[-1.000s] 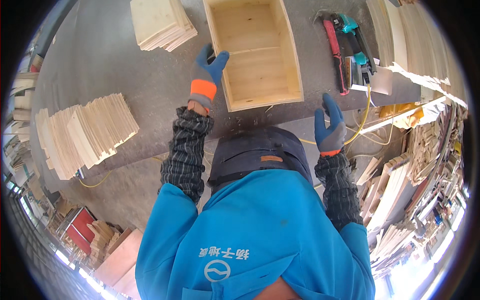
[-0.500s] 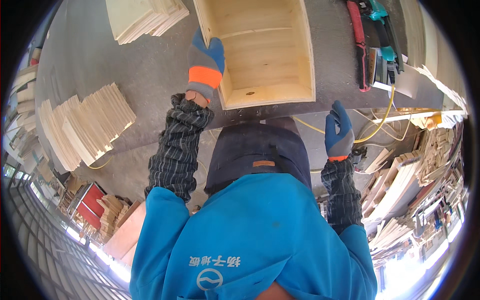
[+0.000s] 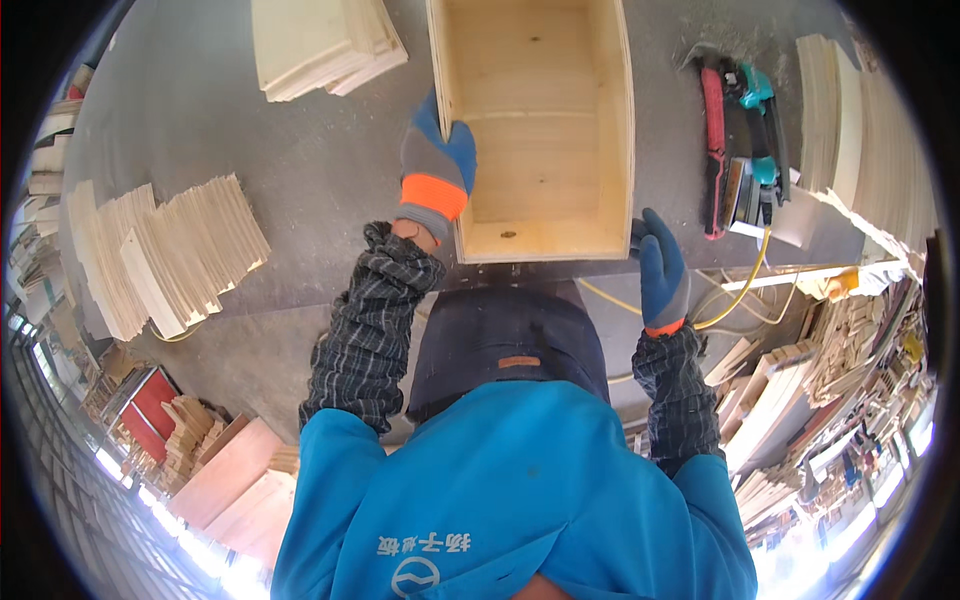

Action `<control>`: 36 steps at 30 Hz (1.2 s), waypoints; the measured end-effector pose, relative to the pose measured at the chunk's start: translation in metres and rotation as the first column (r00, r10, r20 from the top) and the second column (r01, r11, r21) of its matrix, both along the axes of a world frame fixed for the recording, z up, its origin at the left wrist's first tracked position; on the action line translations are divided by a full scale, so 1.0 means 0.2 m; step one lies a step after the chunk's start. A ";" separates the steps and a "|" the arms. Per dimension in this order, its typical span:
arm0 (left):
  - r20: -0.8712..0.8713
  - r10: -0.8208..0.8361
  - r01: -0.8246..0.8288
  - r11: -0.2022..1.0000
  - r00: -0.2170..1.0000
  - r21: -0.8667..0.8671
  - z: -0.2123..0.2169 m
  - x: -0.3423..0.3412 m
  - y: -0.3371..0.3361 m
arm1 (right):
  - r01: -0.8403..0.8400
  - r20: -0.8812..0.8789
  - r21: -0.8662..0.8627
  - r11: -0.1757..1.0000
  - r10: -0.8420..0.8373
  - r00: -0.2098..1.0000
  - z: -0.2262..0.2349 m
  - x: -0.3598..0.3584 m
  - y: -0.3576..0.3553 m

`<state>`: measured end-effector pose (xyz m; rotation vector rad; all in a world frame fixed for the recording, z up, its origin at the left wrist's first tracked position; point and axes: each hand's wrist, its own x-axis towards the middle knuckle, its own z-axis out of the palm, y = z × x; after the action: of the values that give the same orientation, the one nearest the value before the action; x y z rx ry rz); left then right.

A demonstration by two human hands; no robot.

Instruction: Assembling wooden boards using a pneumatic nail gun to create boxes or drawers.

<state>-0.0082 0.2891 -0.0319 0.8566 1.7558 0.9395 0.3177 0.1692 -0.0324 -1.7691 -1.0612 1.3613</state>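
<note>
A plywood box (image 3: 560,243), with its open side facing up, lies on the dark workbench. Its near end sits by the bench's front edge. My left hand (image 3: 437,155), in a blue and grey glove with an orange cuff, is closed round the box's left wall, thumb on the inner side. At the near right corner is my right hand (image 3: 660,268), gloved the same way. Its fingers are stretched out with nothing held, and the tips are at the box's outer side; whether they touch it I cannot tell.
Stacked thin wood pieces (image 3: 190,250) lie at the left, with another stack of pale boards (image 3: 325,45) farther back. To the right are a teal power tool (image 3: 765,120) with a yellow hose (image 3: 750,290) and a red-handled tool (image 3: 713,150). More boards (image 3: 835,120) stand at the far right.
The box has turned slightly, and its near end now lines up more with the bench edge. My right hand has come in from the side to the box's near right corner. The whole view has shifted.
</note>
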 end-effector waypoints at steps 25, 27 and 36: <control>-0.502 0.113 0.080 0.934 0.857 0.347 0.17 0.20 -1.00 | -0.517 0.364 0.265 0.814 0.412 0.835 -0.55 0.13 -0.28; -0.424 0.231 -0.025 0.899 0.876 0.438 0.19 0.19 -1.30 | -0.641 0.431 0.366 0.675 0.488 0.759 -0.55 0.08 -0.23; -0.241 0.940 -0.690 0.341 0.242 0.639 -0.21 0.36 -2.02 | -0.891 0.294 0.451 0.051 0.934 0.203 -0.48 -0.71 -0.03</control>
<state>0.0635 -0.1154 -0.0734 0.3278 2.7436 2.0149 0.1753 0.1638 -0.1283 -0.3586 -2.4963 1.4591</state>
